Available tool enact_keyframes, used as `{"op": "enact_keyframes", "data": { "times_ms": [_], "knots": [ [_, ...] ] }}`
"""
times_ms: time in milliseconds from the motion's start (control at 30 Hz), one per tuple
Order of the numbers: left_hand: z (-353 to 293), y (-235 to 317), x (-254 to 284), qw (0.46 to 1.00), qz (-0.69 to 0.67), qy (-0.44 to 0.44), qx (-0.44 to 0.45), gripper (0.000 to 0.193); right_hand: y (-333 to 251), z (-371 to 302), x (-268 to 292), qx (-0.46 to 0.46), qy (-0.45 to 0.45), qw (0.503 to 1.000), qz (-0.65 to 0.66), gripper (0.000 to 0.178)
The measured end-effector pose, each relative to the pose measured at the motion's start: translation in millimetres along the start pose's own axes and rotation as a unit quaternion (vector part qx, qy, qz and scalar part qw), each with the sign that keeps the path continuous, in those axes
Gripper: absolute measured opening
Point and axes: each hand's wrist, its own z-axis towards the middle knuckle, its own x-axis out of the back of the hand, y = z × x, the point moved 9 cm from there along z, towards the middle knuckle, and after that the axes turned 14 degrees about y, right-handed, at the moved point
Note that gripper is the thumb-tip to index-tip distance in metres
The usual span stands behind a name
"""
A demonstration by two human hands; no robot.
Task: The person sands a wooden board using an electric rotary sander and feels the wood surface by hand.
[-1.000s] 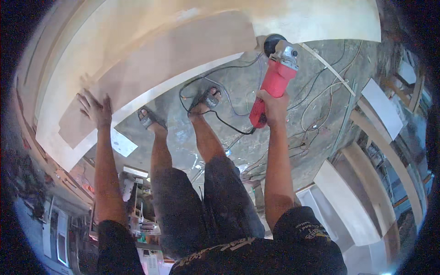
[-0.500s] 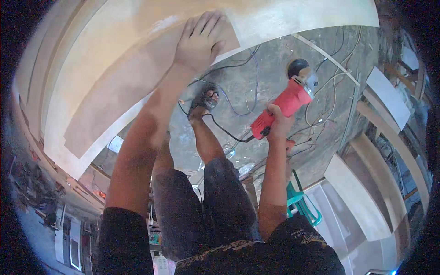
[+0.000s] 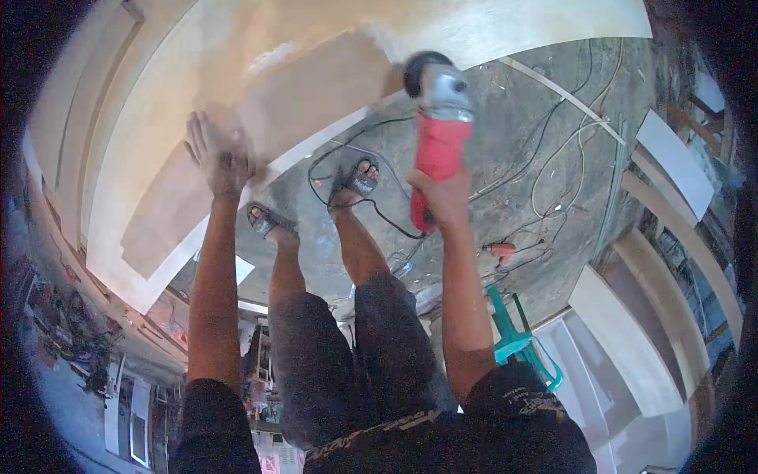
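My right hand (image 3: 444,197) is wrapped round the body of a red angle grinder (image 3: 439,150) with a grey metal head and a round black disc pad. The pad is at the near edge of a large pale panel (image 3: 505,35), close to one end of a brownish sheet-like strip (image 3: 308,99) on it. Whether the pad touches the panel I cannot tell. My left hand (image 3: 219,162) has its fingers spread over the strip's left part, slightly blurred; contact cannot be made out. A black cord (image 3: 384,217) runs from the grinder toward my feet.
Loose cables (image 3: 545,178) lie across the concrete floor, with an orange tool (image 3: 500,252) among them. A thin pale strip of wood (image 3: 560,93) crosses the floor. A green plastic chair (image 3: 517,340) and several curved boards (image 3: 624,340) stand at the right.
My left hand has moved left and nearer along the panel. My right hand has swung the grinder leftward and turned it more upright, bringing its disc to the panel's edge.
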Motion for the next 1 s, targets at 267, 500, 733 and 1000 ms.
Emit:
{"op": "enact_keyframes", "data": {
  "times_ms": [267, 500, 733, 1000],
  "knots": [
    [3, 5, -9, 0.994, 0.008, -0.038, 0.1, 0.075, -43, 25, -64, 0.02, 0.008, 0.998, -0.061, 0.037],
    [1, -9, -2, 0.99, 0.036, -0.057, 0.12, 0.075, -82, 12, -85, -0.033, -0.07, 0.993, -0.087, 0.039],
    [1, -5, -1, 0.991, 0.022, -0.066, 0.117, 0.075, -56, -8, -90, 0.004, -0.061, 0.994, -0.093, 0.049],
    [2, -1, 3, 0.992, 0.008, -0.057, 0.112, 0.075, -42, 29, -66, -0.069, -0.045, 0.992, -0.099, 0.051]
  ]
}}
